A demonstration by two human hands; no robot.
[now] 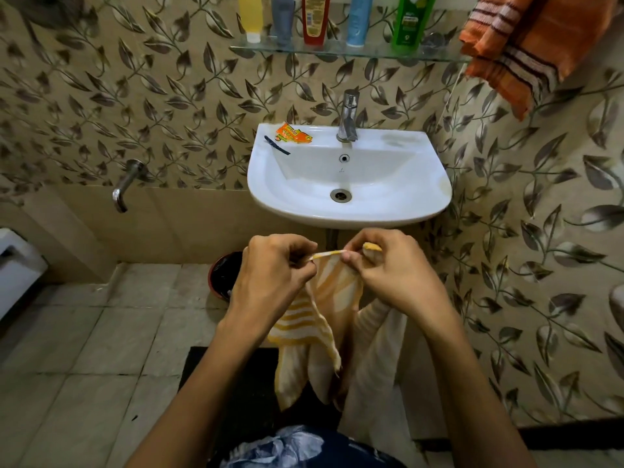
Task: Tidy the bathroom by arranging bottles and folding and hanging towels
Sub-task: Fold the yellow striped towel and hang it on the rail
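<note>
A person is holding a yellow-and-white striped towel in front of a white sink. The left hand and right hand are each pinching its top edge, fingers curled tight on the cloth, the hem stretching taut between them while the rest is hanging below. Bottles are standing on a glass shelf above.

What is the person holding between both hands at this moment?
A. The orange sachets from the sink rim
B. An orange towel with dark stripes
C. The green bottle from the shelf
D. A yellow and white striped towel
D: the left hand and right hand each pinch the top edge of the yellow and white striped towel, which hangs below the sink.
</note>
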